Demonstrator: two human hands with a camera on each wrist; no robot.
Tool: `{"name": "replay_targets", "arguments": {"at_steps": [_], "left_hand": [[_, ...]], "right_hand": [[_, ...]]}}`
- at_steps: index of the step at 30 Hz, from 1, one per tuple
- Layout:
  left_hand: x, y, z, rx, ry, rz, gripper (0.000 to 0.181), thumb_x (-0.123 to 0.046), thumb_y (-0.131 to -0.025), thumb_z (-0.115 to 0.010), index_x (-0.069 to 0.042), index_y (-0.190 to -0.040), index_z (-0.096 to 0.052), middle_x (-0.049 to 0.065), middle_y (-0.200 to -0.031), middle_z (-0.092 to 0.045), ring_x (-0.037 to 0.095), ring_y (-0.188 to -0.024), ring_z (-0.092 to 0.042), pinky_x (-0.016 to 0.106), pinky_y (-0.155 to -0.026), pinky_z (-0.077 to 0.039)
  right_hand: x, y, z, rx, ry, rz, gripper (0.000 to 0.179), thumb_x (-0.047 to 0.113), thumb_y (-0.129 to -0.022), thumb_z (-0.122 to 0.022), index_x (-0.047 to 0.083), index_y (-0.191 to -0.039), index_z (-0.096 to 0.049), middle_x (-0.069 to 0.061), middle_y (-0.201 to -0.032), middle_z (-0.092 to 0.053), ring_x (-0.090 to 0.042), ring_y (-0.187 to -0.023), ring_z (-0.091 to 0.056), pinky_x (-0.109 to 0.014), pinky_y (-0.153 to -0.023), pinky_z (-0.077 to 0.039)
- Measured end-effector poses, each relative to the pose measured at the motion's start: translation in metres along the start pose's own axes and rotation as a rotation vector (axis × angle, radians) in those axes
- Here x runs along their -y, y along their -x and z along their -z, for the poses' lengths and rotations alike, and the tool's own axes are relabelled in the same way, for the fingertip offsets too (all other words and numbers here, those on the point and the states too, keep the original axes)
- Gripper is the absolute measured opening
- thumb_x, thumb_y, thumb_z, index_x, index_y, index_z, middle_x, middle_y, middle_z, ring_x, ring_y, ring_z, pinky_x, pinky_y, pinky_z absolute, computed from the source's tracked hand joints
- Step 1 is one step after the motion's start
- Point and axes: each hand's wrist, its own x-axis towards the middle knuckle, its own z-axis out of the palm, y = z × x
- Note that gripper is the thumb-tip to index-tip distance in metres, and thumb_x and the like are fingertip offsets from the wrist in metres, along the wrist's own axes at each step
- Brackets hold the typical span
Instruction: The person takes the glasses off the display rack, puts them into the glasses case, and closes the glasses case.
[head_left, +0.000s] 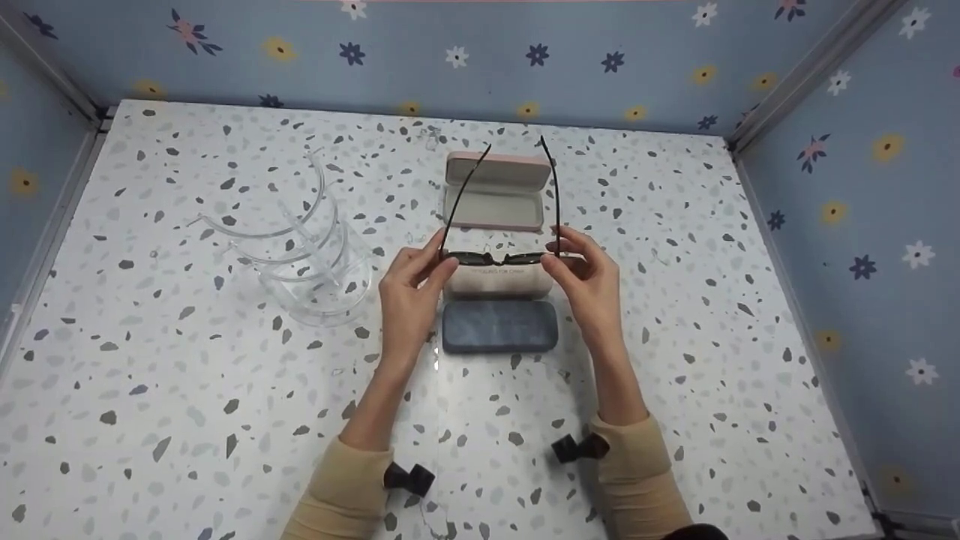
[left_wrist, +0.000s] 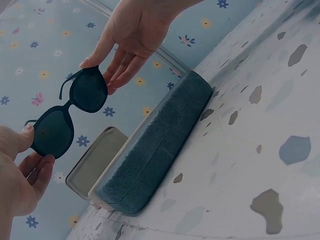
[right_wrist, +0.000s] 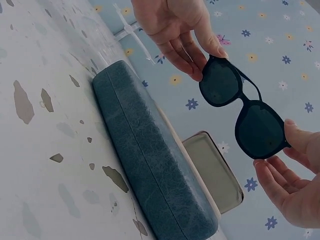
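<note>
Dark sunglasses [head_left: 525, 259] are held up between both hands, lenses toward me and temples unfolded, pointing away. My left hand [head_left: 411, 289] pinches the left end of the frame between thumb and fingers. At the other end, my right hand [head_left: 592, 281] pinches the frame the same way. In the left wrist view the sunglasses [left_wrist: 55, 131] hang in the air above the cases. Beneath them in the head view lies a closed pale case [head_left: 499, 283] with lettering, partly hidden. Nearest me is a closed blue case [head_left: 499, 327]. Farther back, a pink case [head_left: 495, 217] stands open.
A clear tiered acrylic rack [head_left: 322, 262] stands on the speckled table [head_left: 187, 360], left of my left hand. Flowered panels [head_left: 480, 60] wall in the back and both sides. A small clear piece [head_left: 430, 138] lies near the back edge.
</note>
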Motion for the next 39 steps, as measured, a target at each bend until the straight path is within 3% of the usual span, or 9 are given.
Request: {"name": "replay_targets", "arguments": {"at_steps": [17, 24, 33, 39], "left_hand": [[0.0007, -0.0024, 0.0010, 0.021, -0.015, -0.023, 0.044, -0.019, -0.090, -0.079, -0.020, -0.132, -0.069, 0.004, -0.096, -0.061, 0.012, -0.098, -0.067, 0.019, -0.088, -0.056], [-0.0001, -0.0024, 0.0013, 0.014, -0.063, -0.009, 0.043, -0.021, -0.090, -0.080, -0.021, -0.132, -0.070, 0.001, -0.096, -0.063, 0.012, -0.097, -0.066, 0.019, -0.082, -0.052], [-0.0006, -0.0026, 0.0010, 0.026, -0.013, -0.026, 0.043, -0.016, -0.090, -0.079, -0.018, -0.132, -0.070, 0.009, -0.109, -0.067, 0.012, -0.104, -0.067, 0.021, -0.095, -0.055], [0.0005, -0.0018, 0.0015, 0.040, -0.004, -0.051, 0.041, -0.015, -0.092, -0.077, -0.015, -0.132, -0.070, 0.009, -0.113, -0.067, 0.009, -0.105, -0.068, 0.022, -0.097, -0.056]], "right_hand": [[0.0026, 0.0006, 0.0008, 0.013, -0.007, 0.013, 0.043, 0.007, -0.090, -0.079, 0.007, -0.132, -0.069, -0.018, -0.111, -0.069, -0.014, -0.090, -0.073, -0.021, -0.077, -0.057], [0.0014, 0.0005, 0.0013, 0.008, -0.006, 0.017, 0.042, 0.005, -0.090, -0.078, 0.006, -0.131, -0.069, -0.015, -0.109, -0.070, -0.013, -0.088, -0.073, -0.020, -0.076, -0.059], [0.0028, -0.0003, 0.0011, 0.010, -0.015, 0.013, 0.043, 0.005, -0.090, -0.078, 0.005, -0.132, -0.068, -0.021, -0.111, -0.069, -0.013, -0.087, -0.073, -0.020, -0.078, -0.060], [0.0024, 0.0004, 0.0015, 0.017, -0.020, 0.017, 0.041, 0.005, -0.091, -0.078, 0.006, -0.131, -0.069, -0.018, -0.110, -0.069, -0.013, -0.087, -0.073, -0.022, -0.079, -0.061]]}}
